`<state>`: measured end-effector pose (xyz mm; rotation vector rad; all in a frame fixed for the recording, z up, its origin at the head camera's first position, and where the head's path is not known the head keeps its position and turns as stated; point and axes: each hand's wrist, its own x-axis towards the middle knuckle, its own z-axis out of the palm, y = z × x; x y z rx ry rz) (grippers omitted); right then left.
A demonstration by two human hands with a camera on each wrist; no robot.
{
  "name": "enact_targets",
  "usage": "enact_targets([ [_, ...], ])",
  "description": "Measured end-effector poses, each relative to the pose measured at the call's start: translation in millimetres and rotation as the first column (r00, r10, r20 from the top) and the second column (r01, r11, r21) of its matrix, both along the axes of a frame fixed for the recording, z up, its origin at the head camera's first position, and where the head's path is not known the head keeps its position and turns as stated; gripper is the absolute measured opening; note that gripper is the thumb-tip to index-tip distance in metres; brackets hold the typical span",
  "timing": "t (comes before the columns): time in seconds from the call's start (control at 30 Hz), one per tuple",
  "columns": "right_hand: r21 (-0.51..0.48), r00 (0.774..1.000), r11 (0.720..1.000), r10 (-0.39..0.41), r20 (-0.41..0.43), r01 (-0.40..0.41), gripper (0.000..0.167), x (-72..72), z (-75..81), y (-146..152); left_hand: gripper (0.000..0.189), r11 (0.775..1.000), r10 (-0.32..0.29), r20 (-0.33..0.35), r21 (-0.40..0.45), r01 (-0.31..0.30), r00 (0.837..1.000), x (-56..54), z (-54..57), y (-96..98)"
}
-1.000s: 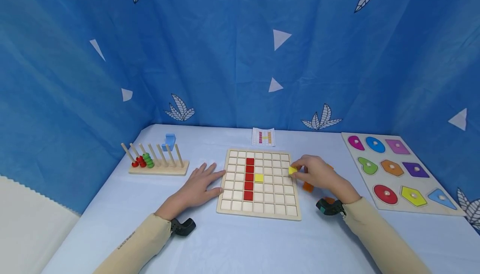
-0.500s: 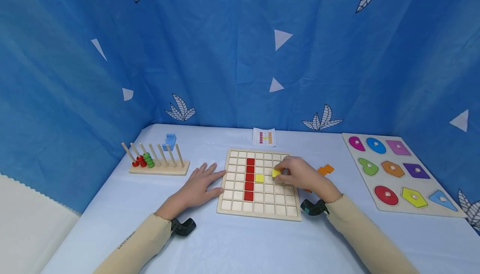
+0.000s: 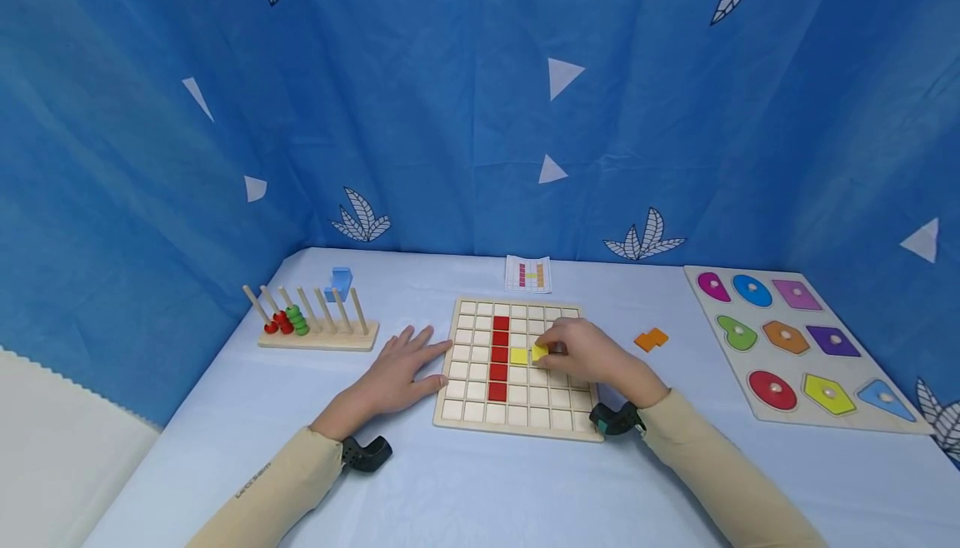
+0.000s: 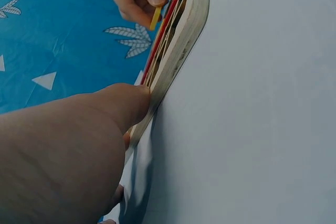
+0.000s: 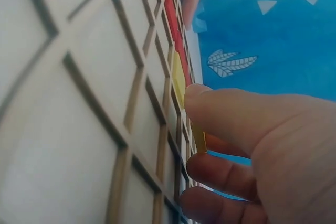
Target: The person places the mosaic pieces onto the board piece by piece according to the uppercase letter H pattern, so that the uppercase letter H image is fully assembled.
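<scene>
A wooden grid board [image 3: 517,430] lies on the table with a column of red square tiles [image 3: 498,355] in it. Right of that column sits one yellow tile [image 3: 518,356] in its cell. My right hand [image 3: 585,352] pinches a second yellow tile [image 3: 539,352] between thumb and fingers, just over the cell beside the first; in the left wrist view this tile [image 4: 156,18] stands tilted above the board. My left hand [image 3: 393,371] lies with fingers spread on the table, thumb and index finger touching the board's left edge.
Orange tiles [image 3: 651,339] lie right of the board. A small pattern card [image 3: 527,274] is behind it. At the left stand a peg rack [image 3: 318,337] with beads and a blue piece [image 3: 340,281]. A knobbed shape puzzle [image 3: 806,348] lies at the right.
My right hand has carried the yellow tile left, from the board's right edge to beside the placed yellow tile. The orange tiles have come into fuller view. My left hand stays put.
</scene>
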<state>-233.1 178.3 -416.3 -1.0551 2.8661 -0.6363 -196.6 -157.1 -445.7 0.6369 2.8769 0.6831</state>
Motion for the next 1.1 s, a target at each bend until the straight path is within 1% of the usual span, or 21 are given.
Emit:
enact_targets([
  [0.2, 0.014, 1.000, 1.000, -0.010, -0.006, 0.010, 0.022, 2.5, -0.7, -2.4, 0.058, 1.000, 0.000, 0.001, -0.002, 0.000, 1.000, -0.7, -0.9, -0.6],
  [0.43, 0.007, 0.999, 1.000, -0.030, -0.025, 0.030, 0.022, 3.0, -2.9, -4.3, 0.058, 1.000, 0.001, 0.003, 0.007, -0.001, 1.000, -0.9, -0.6, -1.1],
  [0.83, -0.003, 0.999, 1.000, -0.020, -0.027, 0.020, 0.022, 2.1, -4.1, -4.7, 0.059, 1.000, 0.001, 0.008, 0.008, -0.001, 1.000, -1.0, -0.2, -0.8],
  [1.1, -0.019, 1.000, 1.000, -0.016, -0.025, 0.016, 0.023, 0.5, -7.1, -4.2, 0.058, 1.000, 0.007, 0.002, -0.007, -0.007, 1.000, -1.6, -1.4, -0.8],
])
